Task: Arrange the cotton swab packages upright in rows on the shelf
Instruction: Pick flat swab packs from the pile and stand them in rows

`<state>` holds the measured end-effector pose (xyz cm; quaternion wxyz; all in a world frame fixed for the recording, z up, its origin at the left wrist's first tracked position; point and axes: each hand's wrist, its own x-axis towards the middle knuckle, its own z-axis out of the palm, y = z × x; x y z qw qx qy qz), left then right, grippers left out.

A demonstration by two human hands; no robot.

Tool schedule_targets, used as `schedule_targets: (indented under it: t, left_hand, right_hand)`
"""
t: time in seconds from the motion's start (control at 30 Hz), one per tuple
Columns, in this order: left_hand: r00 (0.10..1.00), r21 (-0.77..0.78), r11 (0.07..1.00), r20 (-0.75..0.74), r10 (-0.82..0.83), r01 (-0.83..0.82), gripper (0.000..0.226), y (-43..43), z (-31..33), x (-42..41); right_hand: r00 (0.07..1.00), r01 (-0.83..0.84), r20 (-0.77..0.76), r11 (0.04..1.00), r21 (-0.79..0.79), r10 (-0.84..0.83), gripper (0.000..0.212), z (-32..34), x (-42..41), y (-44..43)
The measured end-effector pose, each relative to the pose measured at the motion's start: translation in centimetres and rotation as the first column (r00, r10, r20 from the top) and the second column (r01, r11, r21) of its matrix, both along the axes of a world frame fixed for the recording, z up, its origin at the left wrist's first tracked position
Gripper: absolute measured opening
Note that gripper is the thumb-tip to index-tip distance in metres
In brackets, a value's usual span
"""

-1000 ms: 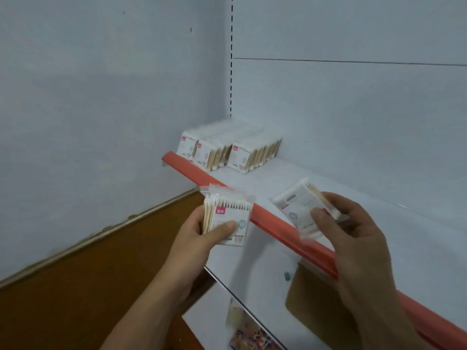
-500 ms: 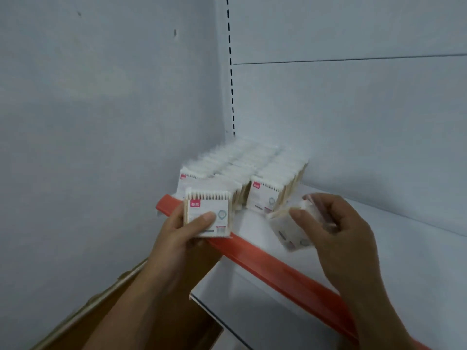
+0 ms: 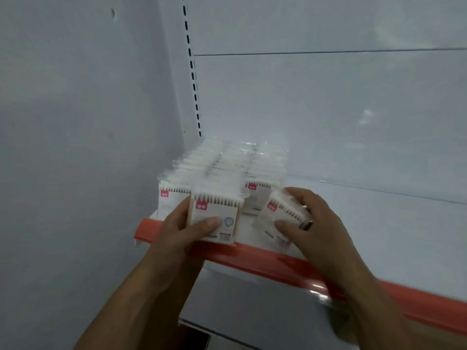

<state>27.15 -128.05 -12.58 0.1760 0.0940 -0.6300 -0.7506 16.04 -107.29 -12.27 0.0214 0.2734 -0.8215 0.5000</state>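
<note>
Three rows of cotton swab packages (image 3: 227,165) stand upright in the shelf's left rear corner. My left hand (image 3: 182,228) grips one upright package (image 3: 214,213) with a pink label, at the front of the middle row, just above the orange shelf edge. My right hand (image 3: 310,223) holds a second package (image 3: 275,213), tilted to the left, in front of the right row. Both packages show wooden sticks and white tips through clear wrap.
The white shelf (image 3: 379,231) runs off to the right behind its orange front strip (image 3: 278,269). A white wall (image 3: 75,147) closes the left side and a slotted upright (image 3: 192,72) stands in the corner. A lower shelf (image 3: 252,306) lies below.
Both hands have risen and moved forward from below the shelf edge up to the rows. The left package now stands at the middle row's front; the right package is near the right row.
</note>
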Motion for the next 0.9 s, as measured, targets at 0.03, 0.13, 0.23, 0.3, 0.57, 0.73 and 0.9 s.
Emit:
schedule_targets:
  t: [0.03, 0.13, 0.23, 0.3, 0.57, 0.73, 0.9]
  left_hand:
    - [1.0, 0.014, 1.0, -0.017, -0.01, 0.01, 0.04, -0.1, 0.0, 0.0]
    - [0.998, 0.081, 0.996, -0.052, -0.042, 0.046, 0.042, -0.3, -0.3, 0.1]
    - [0.996, 0.14, 0.987, -0.069, -0.063, 0.072, 0.04, -0.7, -0.5, 0.3]
    - [0.993, 0.157, 0.982, -0.075, -0.094, 0.105, 0.037, -1.2, -0.6, 0.4]
    - [0.978, 0.18, 0.962, -0.087, -0.192, 0.205, 0.035, -2.1, -0.5, 0.3]
    - [0.971, 0.176, 0.957, -0.102, -0.214, 0.229, 0.039, -2.3, -0.7, 0.2]
    - [0.969, 0.136, 0.961, -0.089, -0.228, 0.239, 0.044, -2.4, -0.8, 0.1]
  right_hand:
    - [0.999, 0.025, 0.038, 0.999, -0.035, -0.023, 0.04, -0.2, 0.3, -0.3]
    - [0.996, 0.054, 0.081, 0.995, -0.08, -0.047, 0.036, -1.2, 1.6, -1.4]
    - [0.998, 0.055, -0.009, 0.998, -0.021, -0.055, 0.046, -1.5, 2.2, -2.0]
    - [0.997, 0.077, -0.011, 0.997, -0.011, -0.077, 0.047, -1.4, 2.1, -2.3]
    - [0.98, 0.198, -0.004, 0.98, 0.023, -0.198, 0.058, -0.3, -0.4, -4.6]
    - [0.972, 0.233, 0.018, 0.972, -0.034, -0.233, 0.082, -0.7, -0.9, -4.9]
    - [0.953, 0.301, 0.016, 0.953, 0.012, -0.302, 0.092, -0.6, -0.5, -5.4]
